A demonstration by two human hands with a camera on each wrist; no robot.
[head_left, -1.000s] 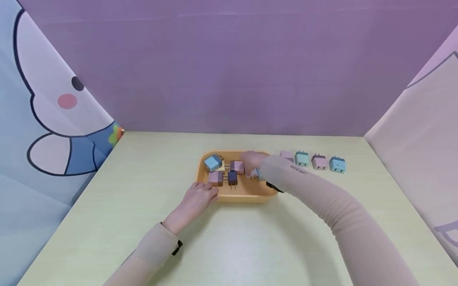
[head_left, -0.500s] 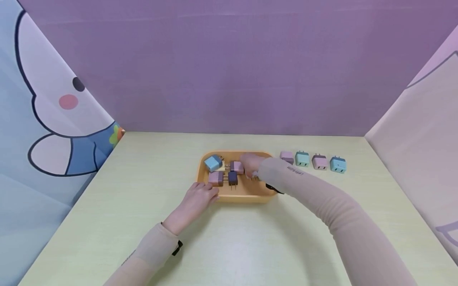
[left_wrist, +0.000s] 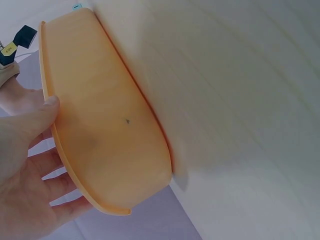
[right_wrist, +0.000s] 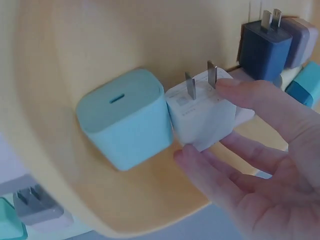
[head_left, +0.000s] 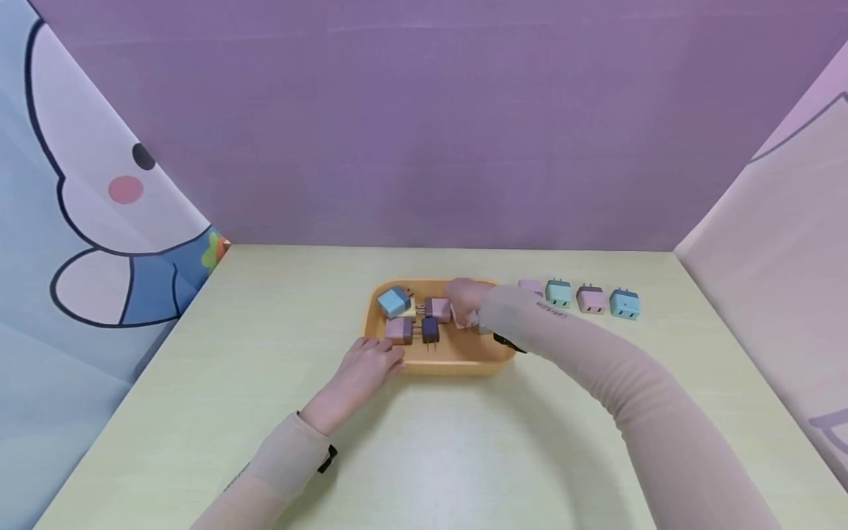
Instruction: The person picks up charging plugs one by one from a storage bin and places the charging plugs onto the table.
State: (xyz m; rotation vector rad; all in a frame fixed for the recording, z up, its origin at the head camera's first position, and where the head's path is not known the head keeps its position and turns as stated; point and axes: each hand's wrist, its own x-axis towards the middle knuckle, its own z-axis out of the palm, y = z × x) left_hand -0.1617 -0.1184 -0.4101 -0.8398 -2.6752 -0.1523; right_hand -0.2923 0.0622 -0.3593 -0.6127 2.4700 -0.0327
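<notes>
My left hand (head_left: 366, 362) holds the near left rim of an orange tray (head_left: 457, 367). In the left wrist view its thumb lies on the tray's outer wall and the fingers go over the rim. Inside the tray, my right hand (head_left: 467, 297) pinches a white plug charger (right_wrist: 200, 110) between thumb and fingers, prongs up. Touching or nearly touching it is a light blue charger (right_wrist: 125, 120) with a slot. Further left in the tray lie a dark blue charger (head_left: 430, 330), two purplish chargers (head_left: 399, 330), a blue charger (head_left: 394, 302) and a partly hidden cream one.
On the table right of the tray stands a row of chargers: lavender (head_left: 530, 286), mint green (head_left: 559, 294), pink (head_left: 591, 299) and blue (head_left: 625, 303), prongs pointing away. A purple backdrop (head_left: 424, 147) rises behind the table (head_left: 424, 442); printed cloths hang at both sides.
My right hand shifts slightly in the tray, and the light blue charger by its wrist shows again. The left hand, the tray and the row of chargers stay put.
</notes>
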